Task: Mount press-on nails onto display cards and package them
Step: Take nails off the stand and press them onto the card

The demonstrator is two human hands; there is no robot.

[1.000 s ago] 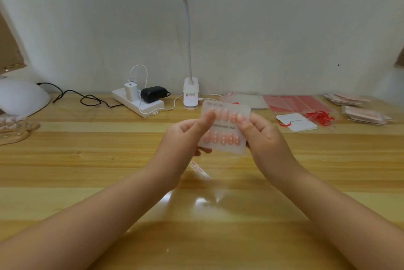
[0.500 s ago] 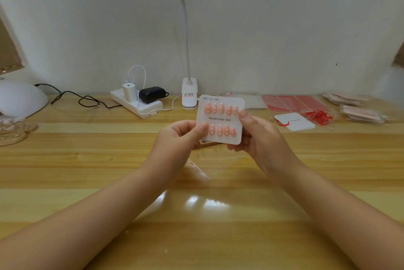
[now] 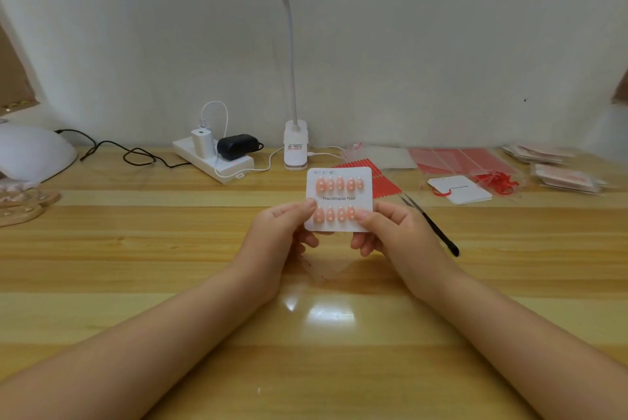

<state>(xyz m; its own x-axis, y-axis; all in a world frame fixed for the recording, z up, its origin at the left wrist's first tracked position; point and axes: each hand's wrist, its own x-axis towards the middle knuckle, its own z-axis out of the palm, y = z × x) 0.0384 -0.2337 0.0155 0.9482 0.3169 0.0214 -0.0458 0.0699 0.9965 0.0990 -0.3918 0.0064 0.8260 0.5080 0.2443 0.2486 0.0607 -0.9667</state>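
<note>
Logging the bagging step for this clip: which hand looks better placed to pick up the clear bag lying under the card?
Probably the left hand: the clear bag lies just below it, and the right hand also pinches the display card and could keep it.

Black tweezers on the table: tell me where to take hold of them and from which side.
Grip the tweezers mid-shaft, from above, pinching across the thin width. They lie flat, slanted, tips far, right of the right hand, with bare table on their right side.
</note>
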